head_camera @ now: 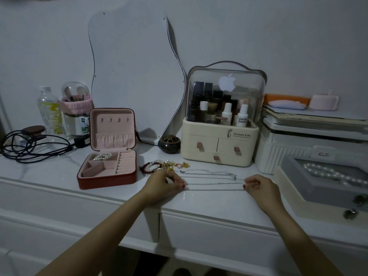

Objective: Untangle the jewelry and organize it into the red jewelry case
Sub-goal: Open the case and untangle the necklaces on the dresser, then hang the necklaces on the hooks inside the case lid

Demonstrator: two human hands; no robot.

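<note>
A thin silver chain (214,189) is stretched flat along the front part of the white desk (49,172), held at both ends. The left hand (165,183) pinches the chain's left end, its grip closed on the chain between thumb and curled fingers. The right hand (256,185) pinches the right end in the same way, fingers curled round it. Both hands rest on the desk surface.

Just behind the held chain, further silver chains (207,174) are laid out in roughly parallel lines; how many there are cannot be told. Behind the left hand a small heap of jewelry is seen: a dark red beaded bracelet (148,168) and a cluster of gold pieces (171,165) beside it.

The red jewelry case (107,176) stands open to the left of the heap, lid upright, pink lining exposed. A pearl strand (102,155) lies in its rear left compartment; the other compartments appear unfilled.

A cream cosmetics organizer (219,144) with a clear dome stands behind the chains. A grey tray (294,172) with a pearl necklace (334,174) sits at the right edge. A black cable (29,146) is coiled at far left.
</note>
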